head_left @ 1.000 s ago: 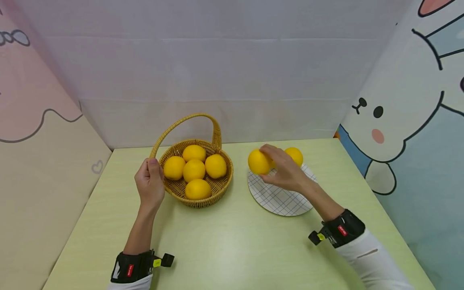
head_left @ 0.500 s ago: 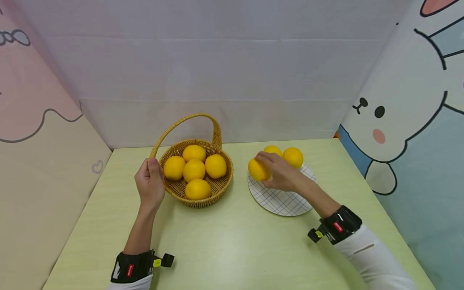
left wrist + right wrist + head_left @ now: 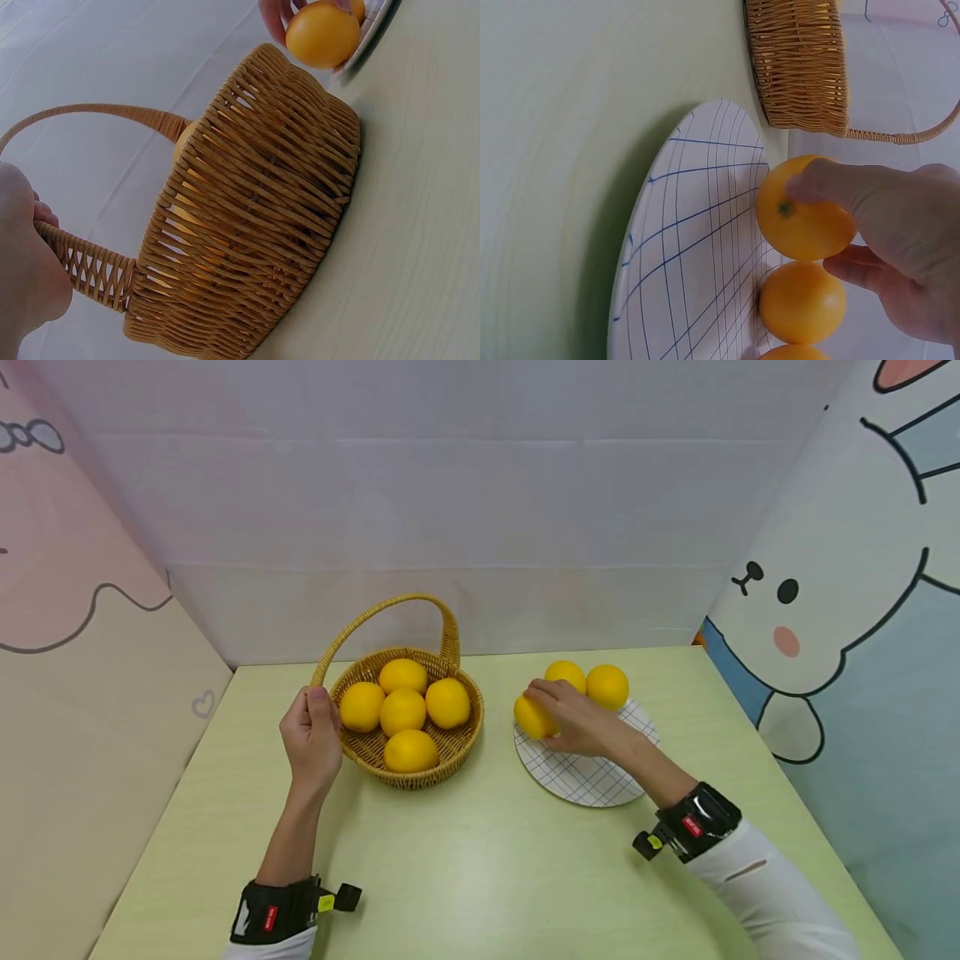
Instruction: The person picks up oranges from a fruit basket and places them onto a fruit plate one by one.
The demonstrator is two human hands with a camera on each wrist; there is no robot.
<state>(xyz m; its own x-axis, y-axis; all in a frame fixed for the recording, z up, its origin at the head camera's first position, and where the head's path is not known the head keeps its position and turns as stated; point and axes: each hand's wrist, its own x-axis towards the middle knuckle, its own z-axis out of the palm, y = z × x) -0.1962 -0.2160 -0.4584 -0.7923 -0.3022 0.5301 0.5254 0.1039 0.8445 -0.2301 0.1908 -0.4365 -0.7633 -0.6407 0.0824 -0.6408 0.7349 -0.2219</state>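
at a plate rim (image 3: 588,803), smooth round yellow orange (image 3: 532,718), hands (image 3: 573,722) (image 3: 313,739) pinching it and basket handle (image 3: 449,639)

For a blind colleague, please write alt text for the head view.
A right hand holds a yellow fruit at a checked plate, near two more fruits. The left hand grips the handle of a wicker basket with five fruits inside.

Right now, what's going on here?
A person's left grip holds the handle of a wicker basket; five oranges show inside. The right grip holds another orange at the checked plate's left side; whether it touches the plate is unclear. Two more oranges sit toward the plate's far side.
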